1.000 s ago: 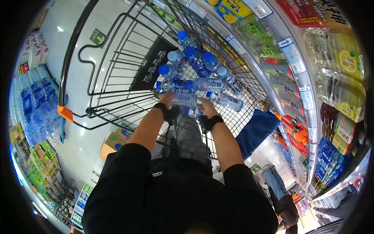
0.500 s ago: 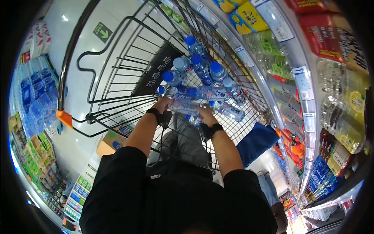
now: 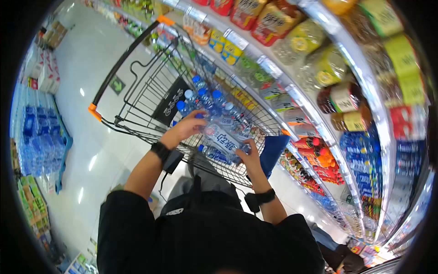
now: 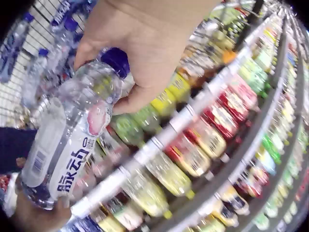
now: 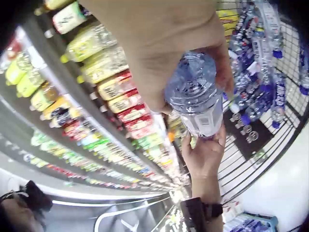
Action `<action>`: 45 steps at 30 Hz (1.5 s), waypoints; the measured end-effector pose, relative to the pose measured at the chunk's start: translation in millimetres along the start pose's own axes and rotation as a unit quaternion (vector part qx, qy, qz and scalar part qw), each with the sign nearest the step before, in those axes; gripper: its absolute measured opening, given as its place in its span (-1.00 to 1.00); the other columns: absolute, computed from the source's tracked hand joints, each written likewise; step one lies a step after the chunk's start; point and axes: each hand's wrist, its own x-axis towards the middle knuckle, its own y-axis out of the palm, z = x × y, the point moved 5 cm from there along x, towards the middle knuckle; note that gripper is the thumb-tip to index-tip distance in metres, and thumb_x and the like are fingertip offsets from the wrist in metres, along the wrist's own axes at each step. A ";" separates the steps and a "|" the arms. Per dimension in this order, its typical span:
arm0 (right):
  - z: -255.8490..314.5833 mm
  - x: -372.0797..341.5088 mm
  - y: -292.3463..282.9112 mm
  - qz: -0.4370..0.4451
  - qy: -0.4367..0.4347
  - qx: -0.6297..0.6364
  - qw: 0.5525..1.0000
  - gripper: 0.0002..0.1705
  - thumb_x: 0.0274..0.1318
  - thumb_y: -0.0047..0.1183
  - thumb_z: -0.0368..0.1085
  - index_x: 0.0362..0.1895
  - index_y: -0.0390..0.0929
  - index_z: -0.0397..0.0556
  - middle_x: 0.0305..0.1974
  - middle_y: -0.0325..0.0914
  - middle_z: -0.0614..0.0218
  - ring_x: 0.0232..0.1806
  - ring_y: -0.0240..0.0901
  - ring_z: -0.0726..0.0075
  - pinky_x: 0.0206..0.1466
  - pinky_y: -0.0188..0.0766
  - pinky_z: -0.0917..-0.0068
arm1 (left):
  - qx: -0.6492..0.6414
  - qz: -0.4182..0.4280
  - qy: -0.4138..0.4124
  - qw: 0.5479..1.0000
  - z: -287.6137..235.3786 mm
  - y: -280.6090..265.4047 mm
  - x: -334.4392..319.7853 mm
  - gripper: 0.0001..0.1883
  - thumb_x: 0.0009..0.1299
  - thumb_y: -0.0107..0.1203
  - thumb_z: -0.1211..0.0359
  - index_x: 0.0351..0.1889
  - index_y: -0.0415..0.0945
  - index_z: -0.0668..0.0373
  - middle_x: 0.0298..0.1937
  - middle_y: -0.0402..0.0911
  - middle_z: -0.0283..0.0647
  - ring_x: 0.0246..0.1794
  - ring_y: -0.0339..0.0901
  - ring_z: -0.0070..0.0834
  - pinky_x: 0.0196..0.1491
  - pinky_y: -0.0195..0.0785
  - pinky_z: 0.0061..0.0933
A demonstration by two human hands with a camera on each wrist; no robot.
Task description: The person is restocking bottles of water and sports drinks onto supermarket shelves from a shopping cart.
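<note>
- Nearest my head camera, I see the person's black shirt (image 3: 207, 237), with both short-sleeved arms stretched forward and a black wrist strap (image 3: 159, 151) round the left wrist.
- The left hand (image 3: 186, 125) has its thumb and fingers curled round the neck and blue-cap end of a clear plastic bottle (image 3: 222, 140); I read the characters 脉动 on its white label.
- The right hand (image 3: 250, 157) grips the same bottle by its base, fingers bent round the side, so both grips are closed down to the bottle's width.
- I find that bottle tilted over the shopping cart (image 3: 137, 98), cap toward the left hand and base toward the right.
- Under and beyond it, I see more blue-capped bottles (image 3: 204, 97) inside the wire basket, several upright, while another bottle (image 3: 214, 154) lies on its side near the held one.
- A black printed panel (image 3: 171, 101) hangs on the basket's wires, near the upright bottles.
- Past the cart, drink shelves (image 3: 273, 68) curve along the right, with yellow packs (image 3: 226, 48) among the stock.
- Across the floor to the left, I see shrink-wrapped bottle packs (image 3: 41, 132) stacked.
</note>
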 end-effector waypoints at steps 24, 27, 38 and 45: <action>74.6 -375.3 -38.2 0.438 -0.081 0.296 0.845 -0.13 -0.11 0.11 -0.02 0.24 0.02 -0.10 0.01 0.33 -0.14 -0.18 0.48 -0.07 -0.40 0.51 0.34 | 0.093 0.325 0.265 0.903 112.1 351.5 -306.1 -0.14 -0.04 0.23 0.32 0.24 0.05 0.31 0.14 0.31 0.12 0.13 0.34 -0.08 0.16 0.22 -0.11; 73.3 -389.5 -62.2 0.414 -0.111 0.292 0.855 -0.13 -0.11 0.12 -0.03 0.23 0.03 -0.12 0.00 0.34 -0.14 -0.18 0.48 -0.06 -0.40 0.51 0.34 | 0.095 0.355 0.240 0.899 130.4 371.0 -290.3 -0.12 -0.06 0.24 0.30 0.24 0.05 0.33 0.14 0.30 0.15 0.12 0.34 -0.06 0.15 0.23 -0.09; 51.3 -416.6 -207.0 0.209 -0.260 0.313 0.889 -0.26 -0.08 0.13 -0.18 0.17 0.12 -0.19 -0.05 0.40 0.08 -0.15 0.46 0.14 -0.24 0.46 0.38 | 0.320 0.408 0.197 0.832 203.4 493.3 -223.1 -0.27 0.12 0.22 0.33 0.22 0.09 0.26 0.09 0.36 -0.18 0.09 0.31 -0.44 0.11 0.20 -0.36; 37.1 -427.8 -347.2 -0.011 -0.333 0.156 0.930 -0.20 -0.20 0.19 -0.46 0.20 0.10 -0.12 0.00 0.35 0.28 0.02 0.33 0.38 0.01 0.34 0.39 | 0.479 0.393 0.290 0.730 269.4 588.3 -154.5 -0.22 -0.02 0.35 0.22 0.15 0.23 0.24 0.04 0.45 -0.16 0.04 0.38 -0.40 0.11 0.20 -0.36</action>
